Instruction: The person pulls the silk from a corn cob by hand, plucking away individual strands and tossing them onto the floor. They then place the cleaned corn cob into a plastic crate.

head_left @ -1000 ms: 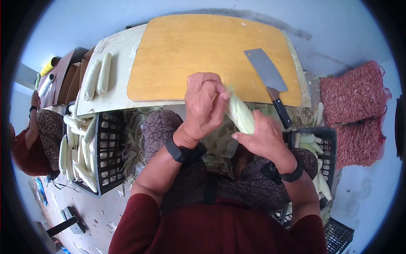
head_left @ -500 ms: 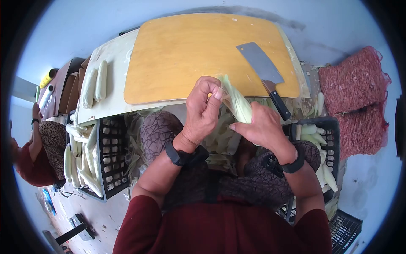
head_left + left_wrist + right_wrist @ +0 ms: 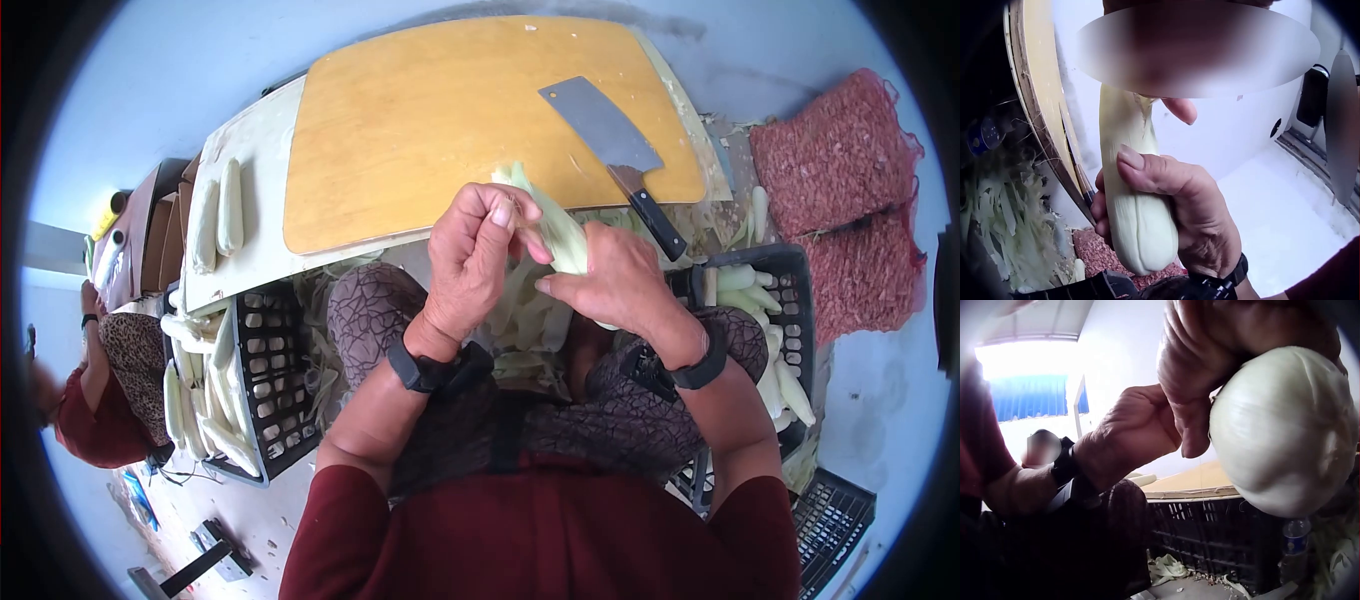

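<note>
In the head view a pale green corn ear (image 3: 562,238) slants up and left, over the table's near edge. The right hand (image 3: 635,287) grips its thick lower end, thumb along the near side. The left hand (image 3: 472,255) is at the leafy top, thumb and curled forefinger pinching fine silk strands. The left wrist view gives the ear (image 3: 1138,215) with its rounded butt downward, held by the right hand (image 3: 1194,209); a blur covers the top. In the right wrist view the ear's butt (image 3: 1282,434) is close up, with the left hand (image 3: 1129,434) behind it.
A cleaver (image 3: 605,125) lies on the yellow board (image 3: 430,120). Two ears (image 3: 230,207) lie left of it. Crates of corn stand left (image 3: 275,385) and right (image 3: 800,330); red mesh sacks (image 3: 840,160) are at far right. Another person (image 3: 95,410) sits at far left.
The head view has shifted, the board and cleaver moving up and left in the picture. Both hands stay on the ear, its top now nearer the left hand's knuckles.
</note>
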Action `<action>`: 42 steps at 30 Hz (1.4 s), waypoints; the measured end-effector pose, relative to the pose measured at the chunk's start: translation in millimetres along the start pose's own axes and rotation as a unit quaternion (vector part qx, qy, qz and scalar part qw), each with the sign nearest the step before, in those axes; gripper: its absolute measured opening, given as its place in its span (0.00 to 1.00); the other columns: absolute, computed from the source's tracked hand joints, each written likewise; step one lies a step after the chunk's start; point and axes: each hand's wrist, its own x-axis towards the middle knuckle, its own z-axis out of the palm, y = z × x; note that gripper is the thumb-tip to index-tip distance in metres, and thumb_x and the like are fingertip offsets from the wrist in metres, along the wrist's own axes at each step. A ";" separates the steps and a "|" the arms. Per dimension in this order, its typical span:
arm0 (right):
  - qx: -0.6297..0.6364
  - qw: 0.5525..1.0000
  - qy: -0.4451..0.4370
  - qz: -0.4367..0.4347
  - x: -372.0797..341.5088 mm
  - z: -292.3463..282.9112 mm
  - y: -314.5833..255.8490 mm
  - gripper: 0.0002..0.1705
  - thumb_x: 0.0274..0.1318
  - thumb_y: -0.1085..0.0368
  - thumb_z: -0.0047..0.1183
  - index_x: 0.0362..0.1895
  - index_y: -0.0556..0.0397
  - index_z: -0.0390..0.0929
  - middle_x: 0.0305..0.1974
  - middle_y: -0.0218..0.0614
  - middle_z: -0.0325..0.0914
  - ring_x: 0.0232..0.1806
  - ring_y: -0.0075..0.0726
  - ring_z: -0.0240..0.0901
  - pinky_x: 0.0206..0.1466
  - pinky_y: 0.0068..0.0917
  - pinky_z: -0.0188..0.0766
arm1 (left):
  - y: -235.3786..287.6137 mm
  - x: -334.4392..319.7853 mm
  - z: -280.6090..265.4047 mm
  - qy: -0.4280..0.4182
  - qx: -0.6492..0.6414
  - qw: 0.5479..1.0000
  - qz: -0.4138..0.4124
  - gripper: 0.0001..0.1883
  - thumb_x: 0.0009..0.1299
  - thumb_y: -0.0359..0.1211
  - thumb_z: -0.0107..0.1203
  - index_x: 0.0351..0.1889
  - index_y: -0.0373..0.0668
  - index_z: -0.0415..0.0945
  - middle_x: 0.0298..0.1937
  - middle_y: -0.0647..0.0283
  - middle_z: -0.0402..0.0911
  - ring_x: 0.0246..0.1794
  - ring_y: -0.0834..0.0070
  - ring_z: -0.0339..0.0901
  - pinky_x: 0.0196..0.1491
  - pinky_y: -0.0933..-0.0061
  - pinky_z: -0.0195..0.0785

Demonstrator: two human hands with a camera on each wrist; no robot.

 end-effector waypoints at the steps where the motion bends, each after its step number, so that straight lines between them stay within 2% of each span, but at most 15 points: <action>1: 0.000 1.000 -0.008 0.009 1.5 -0.5 0.1 0.29 0.33 0.52 0.66 0.34 0.64 0.75 0.32 0.53 0.78 0.39 0.54 0.76 0.43 0.40 0.70 | -1.1 0.4 0.0 -0.001 0.000 1.000 -0.001 0.10 0.76 0.34 0.39 0.36 0.38 0.64 0.35 0.65 0.70 0.24 0.81 0.71 0.33 0.81 0.65; 4: -0.011 1.000 0.005 0.008 2.8 -0.8 -0.1 0.29 0.33 0.52 0.66 0.34 0.64 0.75 0.32 0.54 0.78 0.38 0.55 0.76 0.43 0.40 0.70 | -7.7 2.2 -1.6 -0.016 -0.071 0.996 -0.042 0.11 0.76 0.37 0.40 0.35 0.39 0.63 0.31 0.66 0.70 0.24 0.81 0.69 0.32 0.81 0.64; 6: -0.020 1.000 0.005 0.008 5.6 -1.9 0.7 0.29 0.33 0.52 0.66 0.34 0.64 0.75 0.32 0.54 0.78 0.38 0.55 0.77 0.43 0.40 0.70 | -11.1 2.6 -4.2 -0.050 -0.186 0.975 -0.111 0.11 0.75 0.38 0.42 0.34 0.41 0.64 0.29 0.67 0.69 0.22 0.82 0.66 0.33 0.80 0.63; 12: -0.028 0.999 0.027 -0.001 6.2 -2.3 -0.7 0.26 0.34 0.55 0.65 0.30 0.67 0.76 0.29 0.57 0.77 0.36 0.56 0.77 0.41 0.41 0.71 | -8.7 1.7 -9.3 -0.081 -0.299 0.937 -0.163 0.10 0.74 0.37 0.45 0.32 0.42 0.65 0.29 0.69 0.68 0.19 0.84 0.58 0.37 0.73 0.63; 18: -0.041 0.998 0.046 0.000 10.5 -1.6 4.3 0.25 0.35 0.56 0.65 0.31 0.67 0.76 0.29 0.57 0.78 0.36 0.56 0.77 0.40 0.41 0.71 | -8.5 1.8 -15.4 -0.144 -0.310 0.918 -0.199 0.10 0.72 0.38 0.48 0.34 0.43 0.67 0.30 0.72 0.69 0.15 0.89 0.51 0.40 0.72 0.62; 21: -0.054 0.997 0.047 0.005 10.0 -4.9 1.0 0.25 0.35 0.56 0.65 0.31 0.67 0.76 0.30 0.57 0.78 0.36 0.56 0.77 0.41 0.41 0.71 | -4.4 0.8 -15.7 -0.127 -0.340 0.907 -0.213 0.08 0.74 0.31 0.43 0.32 0.41 0.67 0.27 0.70 0.68 0.17 0.86 0.55 0.39 0.71 0.64; 24: -0.064 0.996 0.056 0.019 12.7 -6.2 2.7 0.25 0.36 0.55 0.64 0.31 0.67 0.76 0.31 0.57 0.78 0.37 0.56 0.77 0.42 0.41 0.71 | -2.4 1.3 -16.6 -0.128 -0.335 0.904 -0.232 0.07 0.73 0.31 0.44 0.32 0.41 0.67 0.27 0.69 0.68 0.16 0.87 0.55 0.39 0.70 0.64; 32: -0.083 0.993 0.066 0.048 17.9 -10.1 9.3 0.24 0.36 0.55 0.64 0.33 0.64 0.78 0.32 0.56 0.78 0.38 0.56 0.77 0.43 0.40 0.71 | 10.3 -1.3 -20.2 -0.177 -0.355 0.888 -0.233 0.07 0.72 0.32 0.47 0.32 0.41 0.67 0.27 0.69 0.68 0.16 0.87 0.54 0.39 0.71 0.63; 34: -0.088 0.986 0.091 0.104 20.5 -16.9 15.2 0.26 0.36 0.54 0.64 0.34 0.65 0.76 0.33 0.56 0.78 0.38 0.55 0.77 0.43 0.41 0.71 | 22.5 -0.7 -28.2 -0.185 -0.367 0.882 -0.233 0.06 0.71 0.32 0.48 0.32 0.42 0.67 0.26 0.69 0.67 0.16 0.88 0.55 0.39 0.71 0.63; 36: -0.110 0.981 0.123 0.103 18.5 -25.0 26.0 0.26 0.38 0.55 0.63 0.36 0.64 0.77 0.33 0.54 0.79 0.36 0.52 0.78 0.42 0.39 0.71 | 31.9 -0.4 -41.1 -0.181 -0.382 0.886 -0.190 0.06 0.71 0.31 0.48 0.32 0.42 0.66 0.25 0.69 0.66 0.14 0.89 0.53 0.37 0.73 0.64; 38: 0.018 0.987 0.145 0.072 21.8 -32.6 32.7 0.25 0.38 0.55 0.62 0.38 0.63 0.77 0.30 0.52 0.79 0.35 0.50 0.78 0.41 0.37 0.70 | 25.6 1.0 -47.1 -0.198 -0.395 0.880 -0.176 0.04 0.69 0.30 0.52 0.34 0.40 0.70 0.27 0.68 0.70 0.14 0.90 0.57 0.32 0.77 0.64; 39: 0.055 0.988 0.123 0.076 23.4 -33.5 33.3 0.26 0.38 0.56 0.62 0.38 0.63 0.77 0.28 0.50 0.79 0.33 0.47 0.77 0.39 0.36 0.69 | 25.1 0.9 -46.4 -0.222 -0.198 0.931 -0.209 0.05 0.67 0.29 0.54 0.35 0.37 0.73 0.33 0.65 0.74 0.17 0.90 0.62 0.29 0.80 0.65; 40: 0.052 0.988 0.122 0.074 23.5 -32.6 32.5 0.26 0.38 0.56 0.62 0.38 0.63 0.77 0.28 0.50 0.79 0.33 0.47 0.77 0.39 0.36 0.69 | 26.1 1.4 -44.6 -0.237 0.009 0.942 -0.237 0.06 0.65 0.29 0.57 0.37 0.35 0.75 0.40 0.62 0.77 0.20 0.91 0.67 0.27 0.84 0.66; 41: 0.043 0.990 0.119 0.065 22.8 -30.6 30.6 0.27 0.36 0.54 0.63 0.36 0.64 0.77 0.30 0.53 0.78 0.36 0.50 0.77 0.41 0.38 0.70 | 27.8 0.8 -38.5 -0.272 0.049 0.918 -0.285 0.06 0.64 0.29 0.59 0.36 0.37 0.79 0.47 0.61 0.77 0.25 0.88 0.73 0.25 0.88 0.66; 42: 0.035 0.991 0.116 0.056 21.8 -28.9 27.9 0.29 0.35 0.52 0.64 0.35 0.66 0.77 0.31 0.56 0.78 0.38 0.54 0.77 0.43 0.41 0.70 | 22.5 -0.9 -33.9 -0.270 0.049 0.919 -0.282 0.06 0.64 0.29 0.59 0.36 0.37 0.79 0.47 0.61 0.77 0.25 0.88 0.73 0.25 0.88 0.66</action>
